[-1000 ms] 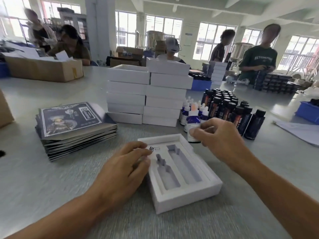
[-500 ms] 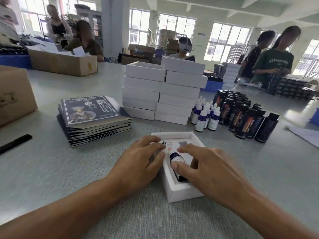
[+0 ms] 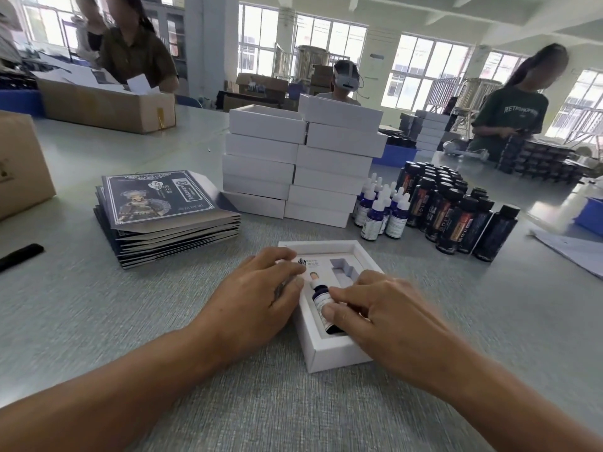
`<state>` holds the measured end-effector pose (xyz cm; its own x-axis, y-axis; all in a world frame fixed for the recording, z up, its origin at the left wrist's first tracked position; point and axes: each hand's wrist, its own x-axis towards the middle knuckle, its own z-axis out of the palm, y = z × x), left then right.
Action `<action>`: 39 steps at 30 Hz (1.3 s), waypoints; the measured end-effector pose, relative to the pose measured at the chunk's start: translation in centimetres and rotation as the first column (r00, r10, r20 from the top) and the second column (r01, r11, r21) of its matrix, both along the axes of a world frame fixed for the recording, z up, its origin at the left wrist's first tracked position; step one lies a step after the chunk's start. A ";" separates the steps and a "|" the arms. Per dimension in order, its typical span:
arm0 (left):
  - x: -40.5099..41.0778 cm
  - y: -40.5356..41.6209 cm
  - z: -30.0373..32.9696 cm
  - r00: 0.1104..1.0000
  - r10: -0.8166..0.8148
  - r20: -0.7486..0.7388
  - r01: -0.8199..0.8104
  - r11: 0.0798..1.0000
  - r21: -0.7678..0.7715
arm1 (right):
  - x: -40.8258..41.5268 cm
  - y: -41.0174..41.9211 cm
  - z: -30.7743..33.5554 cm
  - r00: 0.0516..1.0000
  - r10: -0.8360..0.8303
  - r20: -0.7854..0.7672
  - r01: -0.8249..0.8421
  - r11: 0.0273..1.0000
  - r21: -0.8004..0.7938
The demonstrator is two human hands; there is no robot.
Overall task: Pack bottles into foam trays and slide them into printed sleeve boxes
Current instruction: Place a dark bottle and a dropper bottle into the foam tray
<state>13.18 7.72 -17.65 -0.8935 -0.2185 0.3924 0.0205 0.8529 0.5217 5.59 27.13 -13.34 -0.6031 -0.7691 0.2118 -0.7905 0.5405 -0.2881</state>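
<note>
Busy packing workshop with big windows, and a long grey-green speckled worktable (image 3: 98, 321) takes up most of the frame. Upper middle there's a double stack of plain white tray boxes (image 3: 303, 164), left of centre a pile of dark printed flat cardboard sleeves (image 3: 163, 216), and right of centre a cluster of tall black-capped dark bottles (image 3: 456, 213).

Just below centre sits the white foam tray in its open white box (image 3: 329, 350). The left hand (image 3: 261, 298) rests on its left edge with fingers curled over the rim, steadying it. The right hand (image 3: 375, 308) pinches the small blue dropper bottle with white label (image 3: 321, 301), which is lying in the left slot; the right slot looks empty.

My guess: the bottle is light, rigid, probably glass and a bit slick, so hold the body, not the dropper cap. Foam should give slightly.
</note>
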 end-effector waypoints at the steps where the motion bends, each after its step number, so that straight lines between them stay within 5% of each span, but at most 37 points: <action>1: 0.0 0.1 0.0 1.000 0.001 0.003 -0.001 1.000 -0.007 | 0.1 0.0 0.0 1.000 0.000 0.005 0.000 1.000 0.006; 9: 0.9 0.9 0.3 0.996 -0.044 -0.073 0.042 0.999 -0.035 | 0.5 -0.4 0.1 0.996 0.033 -0.085 -0.024 0.994 0.108; 12: 1.5 1.6 0.3 0.987 -0.156 0.040 0.157 0.987 -0.022 | -0.2 -0.5 -0.2 0.996 0.078 -0.053 -0.071 0.991 0.109; 15: 1.4 1.7 0.3 0.968 -0.206 0.142 0.220 0.972 -0.084 | -1.4 0.5 -0.4 0.993 0.115 0.026 -0.116 0.993 0.025; 18: 1.2 2.1 0.5 0.960 -0.234 0.157 0.252 0.961 -0.112 | -2.4 2.1 -0.5 0.996 0.079 0.041 -0.068 0.973 -0.221; 21: 0.4 2.7 0.1 0.958 -0.270 0.096 0.281 0.949 -0.145 | -4.2 2.9 -0.4 0.997 -0.076 0.033 0.083 0.903 -0.421; 25: -1.6 4.4 1.3 0.955 -0.213 0.206 0.250 0.952 -0.177 | -7.7 4.3 -0.2 0.927 -0.271 0.259 0.368 0.793 -0.485; 32: -5.8 8.7 1.3 0.954 -0.271 0.126 0.289 0.944 -0.159 | -15.0 9.6 -0.7 0.559 -0.359 0.747 0.815 0.403 -0.416; 36: -6.9 8.8 0.6 0.955 -0.268 0.127 0.291 0.932 -0.217 | -19.6 11.4 -1.4 0.513 -0.477 0.714 0.858 0.264 -0.440; 39: -7.6 8.6 0.5 0.951 -0.296 0.086 0.308 0.921 -0.239 | -22.3 11.7 -2.0 0.480 -0.619 0.621 0.873 0.267 -0.409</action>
<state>5.62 16.33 -17.17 -0.9204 0.1632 0.3553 0.2782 0.9118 0.3021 -16.68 38.79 -15.35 -0.9424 0.3245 0.0816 0.0668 0.4213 -0.9044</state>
